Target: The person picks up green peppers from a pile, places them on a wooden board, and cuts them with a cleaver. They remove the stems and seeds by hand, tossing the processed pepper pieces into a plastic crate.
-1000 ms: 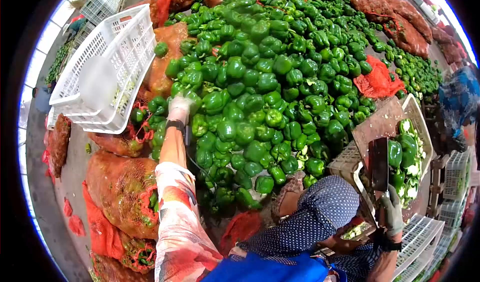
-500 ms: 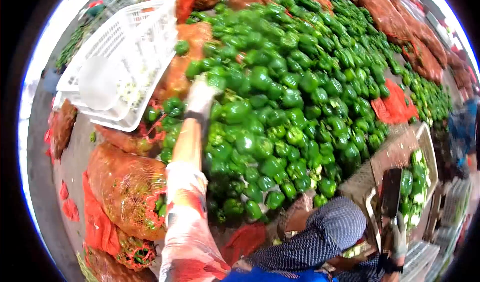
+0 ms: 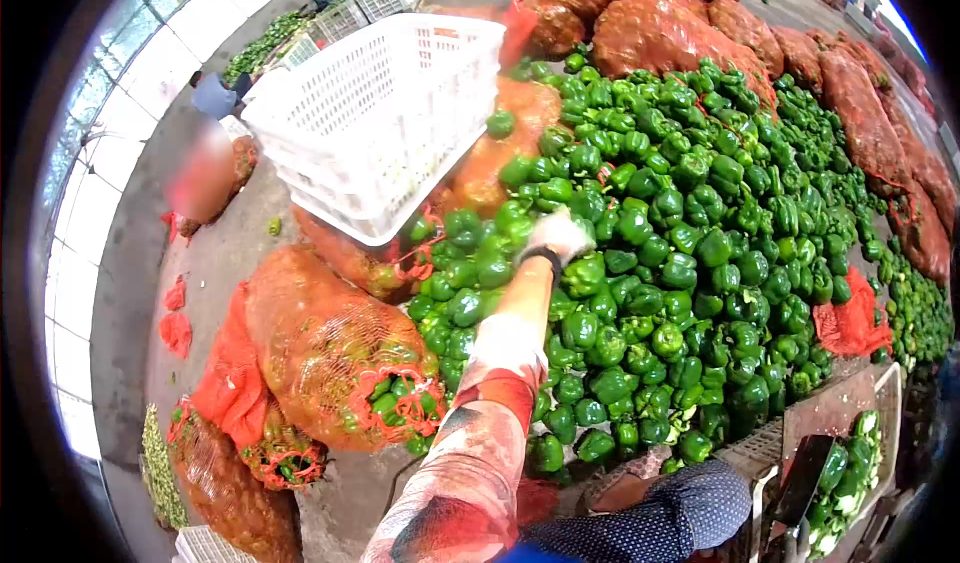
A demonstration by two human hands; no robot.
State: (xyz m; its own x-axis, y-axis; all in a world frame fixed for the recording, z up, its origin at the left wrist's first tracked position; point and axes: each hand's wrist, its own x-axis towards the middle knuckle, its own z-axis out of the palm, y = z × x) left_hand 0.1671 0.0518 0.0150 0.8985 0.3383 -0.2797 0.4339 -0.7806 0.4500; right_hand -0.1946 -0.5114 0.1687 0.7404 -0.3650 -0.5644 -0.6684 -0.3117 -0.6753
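My left hand [image 3: 555, 235], in a whitish glove with a dark band at the wrist, reaches into a big heap of green bell peppers [image 3: 675, 268]. It touches peppers near the heap's left side; its fingers are blurred and partly hidden. At the lower right, a dark flat blade [image 3: 806, 478] stands up from my right hand [image 3: 792, 540], which shows only in small part at the frame's bottom. Beside the blade, a crate [image 3: 888, 403] holds green peppers and pale cut pieces.
Stacked white crates [image 3: 375, 113] stand upper left. Orange mesh sacks [image 3: 325, 348] lie on the left, and more sacks [image 3: 680, 38] line the back. Red netting [image 3: 853, 313] lies at the heap's right edge. A bent knee [image 3: 700, 503] is at the bottom. A person [image 3: 213, 95] is far left.
The view has shifted, so the crates and heap appear farther right. My left hand has moved over the peppers, away from the white crates. Less of my right hand shows.
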